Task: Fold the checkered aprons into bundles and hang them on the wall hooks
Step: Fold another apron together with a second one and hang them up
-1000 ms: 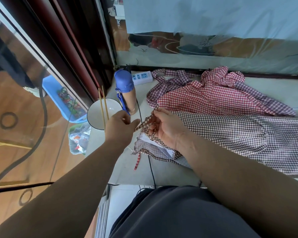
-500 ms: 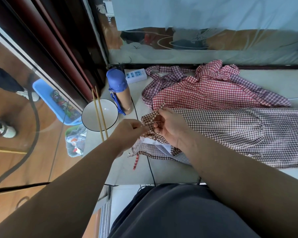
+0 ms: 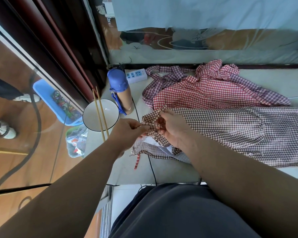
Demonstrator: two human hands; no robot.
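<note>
Pale, smooth tabletop (image 3: pixel 162 170) below a window hung with clear plastic sheet, and both hands are at work at its left end. The brown checkered apron (image 3: pixel 230 127), thin limp cotton in fine gingham, lies flat with its long axis left to right: gathered end at the hands, skirt running off the right of the frame. Left hand (image 3: pixel 126 133) pinches a narrow strap (image 3: pixel 150 124) between thumb and fingertips, pulled out level. Right hand (image 3: pixel 172 127) has its fingers curled round the bunched corner of that same apron, just beside the left.

Behind it, toward the window, the red checkered apron (image 3: pixel 205 95) sits crumpled, its edge touching the brown one. The near hem lies close to the table's front edge, with a bare strip of tabletop between. A black cable (image 3: pixel 151 167) runs under the cloth and over that edge. Tight on the left: a round white bowl (image 3: pixel 110 115) with two long chopsticks (image 3: pixel 100 115) across it is just beside the left hand, a blue-capped flask (image 3: pixel 120 90) upright behind
</note>
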